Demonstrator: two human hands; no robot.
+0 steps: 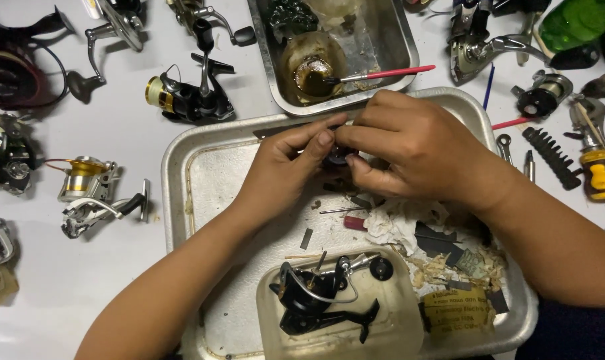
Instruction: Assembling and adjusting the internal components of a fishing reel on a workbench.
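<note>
Head view: the left hand (286,157) and the right hand (409,150) meet over the far half of a metal tray (182,193), fingertips pinched together on a small dark part (337,156) held between them. The left thumb and forefinger close on it from the left; the right hand's fingers curl over it from the right and above, hiding most of it, so its shape and long axis cannot be told. Both hands are nearly closed about the part — neither is clearly the nearer, since both touch it. It sits above the tray floor, not resting on it as far as can be seen.

Near the person, in the same tray, a clear plastic tub (396,313) holds a black fishing reel (316,300) with its wire bail and handle; this lies well below the hands, toward the body. To its right are a crumpled stained cloth (396,223), wood shavings and scraps of card. A thin metal pin (342,210) lies on the tray just under the hands.

Beyond the hands a second steel pan (402,50) holds a greasy round dish (312,67) with a red-handled brush (382,73) resting in it. On the white table (69,280) to the left lie several more reels — one with a gold spool (82,175); to the right, a bit holder (552,157) and a yellow-handled screwdriver (599,170).
</note>
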